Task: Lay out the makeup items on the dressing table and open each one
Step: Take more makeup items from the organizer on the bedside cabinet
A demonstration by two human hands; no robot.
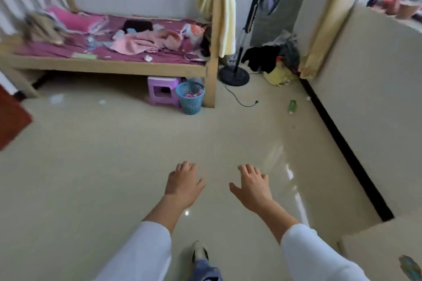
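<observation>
floor (114,155): big open stretch of pale shiny tile, pretty much free from the hands out to the bed, with only small scraps of litter near the bed end

right edge: cream wall (376,98) with a black skirting strip (342,143) running from about 1 o'clock down to 4 o'clock, so the room narrows on that side

left edge: a dark red panel (11,121) pokes in at 9 o'clock

far edge: wooden bed (109,67) across 10 to 12 o'clock, purple sheet covered in pink clothes and bits; yellow towel (225,13) hung on the corner post

under the bed: purple plastic stool (163,93) and a blue basket (190,98) touching side by side, near 12 o'clock

past the bed post: standing fan (242,52) at 1 o'clock, its cord trailing on the tile, a heap of dark clothes (269,57) in the corner beside it, green bottle (292,106) lying near the skirting

left hand (182,183): palm down, fingers spread loose, holding nothing, touching nothing, just hanging over bare tile

right hand (253,187): same deal, splayed and empty, thumb out toward the left one

sleeves: white, both arms reaching forward from 6 o'clock

foot (199,253): one shoe and a jeans cuff between the arms

makeup items: can't make out any for sure, and no dressing table in view; the bed clutter is too blurry to tell
</observation>
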